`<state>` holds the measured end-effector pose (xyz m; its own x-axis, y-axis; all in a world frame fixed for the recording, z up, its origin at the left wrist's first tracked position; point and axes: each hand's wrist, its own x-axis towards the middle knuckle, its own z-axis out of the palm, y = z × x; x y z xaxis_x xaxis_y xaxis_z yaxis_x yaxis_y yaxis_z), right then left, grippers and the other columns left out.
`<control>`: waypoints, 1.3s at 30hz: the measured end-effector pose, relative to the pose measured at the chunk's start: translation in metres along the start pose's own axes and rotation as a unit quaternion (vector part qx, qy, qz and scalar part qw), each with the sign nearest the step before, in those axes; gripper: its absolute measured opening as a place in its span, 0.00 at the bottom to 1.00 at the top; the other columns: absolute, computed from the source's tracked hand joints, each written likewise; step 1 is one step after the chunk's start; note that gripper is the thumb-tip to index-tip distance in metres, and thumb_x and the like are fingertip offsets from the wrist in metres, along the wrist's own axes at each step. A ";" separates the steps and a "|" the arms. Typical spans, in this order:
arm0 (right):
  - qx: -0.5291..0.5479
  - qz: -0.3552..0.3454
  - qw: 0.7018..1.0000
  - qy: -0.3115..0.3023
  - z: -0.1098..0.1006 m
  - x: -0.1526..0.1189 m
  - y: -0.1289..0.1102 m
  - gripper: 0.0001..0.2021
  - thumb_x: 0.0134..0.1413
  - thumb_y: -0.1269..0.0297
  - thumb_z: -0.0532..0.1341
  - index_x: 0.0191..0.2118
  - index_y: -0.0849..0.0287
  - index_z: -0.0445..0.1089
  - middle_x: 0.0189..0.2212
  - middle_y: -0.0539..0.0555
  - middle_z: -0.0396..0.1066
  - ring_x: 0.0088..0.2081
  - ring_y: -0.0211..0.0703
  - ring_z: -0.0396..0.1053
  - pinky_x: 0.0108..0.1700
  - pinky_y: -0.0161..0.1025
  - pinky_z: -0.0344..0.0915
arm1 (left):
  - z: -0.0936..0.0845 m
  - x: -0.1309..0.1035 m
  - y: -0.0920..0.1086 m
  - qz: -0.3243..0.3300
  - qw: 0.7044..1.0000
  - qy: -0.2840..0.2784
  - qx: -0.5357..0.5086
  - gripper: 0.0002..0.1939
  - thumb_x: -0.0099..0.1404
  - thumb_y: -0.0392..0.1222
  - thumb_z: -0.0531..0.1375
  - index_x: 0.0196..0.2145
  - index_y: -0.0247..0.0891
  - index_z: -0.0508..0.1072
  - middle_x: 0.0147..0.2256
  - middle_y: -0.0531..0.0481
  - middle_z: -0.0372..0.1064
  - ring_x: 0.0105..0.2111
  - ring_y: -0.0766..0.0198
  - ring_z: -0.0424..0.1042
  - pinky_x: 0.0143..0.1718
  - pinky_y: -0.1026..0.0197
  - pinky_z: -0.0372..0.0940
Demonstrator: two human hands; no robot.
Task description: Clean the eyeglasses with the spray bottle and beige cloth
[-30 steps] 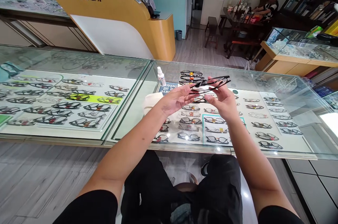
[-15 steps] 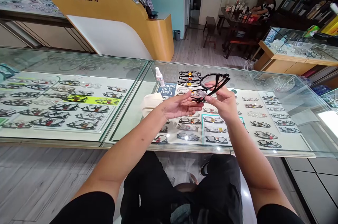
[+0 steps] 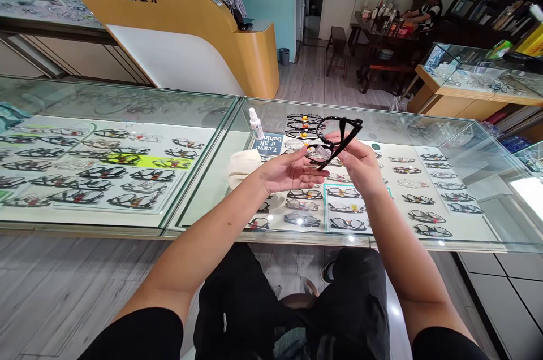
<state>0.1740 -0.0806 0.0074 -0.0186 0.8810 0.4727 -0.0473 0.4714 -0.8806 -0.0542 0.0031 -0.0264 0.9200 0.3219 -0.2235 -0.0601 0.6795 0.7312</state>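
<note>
A pair of black-framed glasses (image 3: 348, 133) is held up between my two hands, above the glass counter. My right hand (image 3: 360, 163) has its fingers closed round the frame's right side. My left hand (image 3: 292, 170) is under the lower lens, palm up, with the thumb and fingers at the rim and a small white tag (image 3: 323, 152) on the lens above them. To the left, a cream cloth (image 3: 245, 167) lies on the counter, and a white spray bottle (image 3: 255, 124) stands behind it.
Rows of glasses (image 3: 348, 224) lie inside the glass display counter (image 3: 186, 224). A blue printed card (image 3: 271, 144) is near the bottle. Beyond are a yellow cashier desk (image 3: 254, 60) with a person behind it, and another person at a far table.
The glasses have turned in my hands and shifted slightly left, their temples now pointing more toward me. My left fingers have moved a little under the lens.
</note>
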 end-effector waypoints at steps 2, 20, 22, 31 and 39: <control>0.013 0.011 1.000 -0.001 0.001 0.000 0.000 0.12 0.62 0.45 0.74 0.44 0.44 0.86 0.54 0.55 0.79 0.59 0.56 0.76 0.63 0.58 0.75 | 0.001 0.000 0.000 -0.008 1.000 -0.017 0.010 0.35 0.77 0.69 0.59 0.55 0.33 0.83 0.55 0.32 0.83 0.51 0.52 0.84 0.49 0.56 0.75; -0.437 -0.095 0.892 -0.066 -0.003 -0.002 -0.015 0.07 0.71 0.59 0.66 0.43 0.47 0.84 0.52 0.56 0.81 0.57 0.60 0.72 0.63 0.63 0.65 | -0.012 -0.018 0.039 0.310 0.730 0.471 0.385 0.05 0.66 0.42 0.65 0.33 0.40 0.78 0.21 0.58 0.52 0.24 0.66 0.50 0.29 0.59 0.49; -0.499 -0.078 0.854 -0.126 0.005 -0.004 -0.006 0.08 0.71 0.61 0.65 0.41 0.49 0.84 0.52 0.57 0.81 0.58 0.62 0.70 0.61 0.62 0.64 | -0.014 -0.018 0.037 0.299 0.704 0.480 0.430 0.05 0.66 0.42 0.65 0.33 0.40 0.78 0.21 0.58 0.50 0.24 0.65 0.51 0.31 0.58 0.50; -0.590 -0.042 0.779 -0.207 0.018 -0.004 0.022 0.09 0.71 0.64 0.65 0.42 0.54 0.85 0.54 0.60 0.81 0.57 0.63 0.67 0.57 0.59 0.62 | -0.013 -0.016 0.033 0.246 0.683 0.481 0.491 0.03 0.66 0.39 0.64 0.34 0.41 0.79 0.22 0.58 0.55 0.25 0.64 0.57 0.32 0.57 0.51; -0.595 -0.038 0.774 -0.212 0.020 -0.004 0.029 0.08 0.72 0.63 0.66 0.44 0.54 0.85 0.53 0.60 0.82 0.55 0.61 0.67 0.55 0.58 0.61 | -0.004 -0.005 0.019 0.218 0.644 0.426 0.597 0.05 0.71 0.41 0.64 0.37 0.42 0.81 0.25 0.55 0.62 0.27 0.61 0.62 0.33 0.56 0.51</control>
<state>0.1526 -0.0712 -0.0189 -0.3987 0.8760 0.2715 0.8851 0.4451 -0.1363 -0.0614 0.0166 -0.0142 0.3399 0.9005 0.2711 0.5671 -0.4262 0.7048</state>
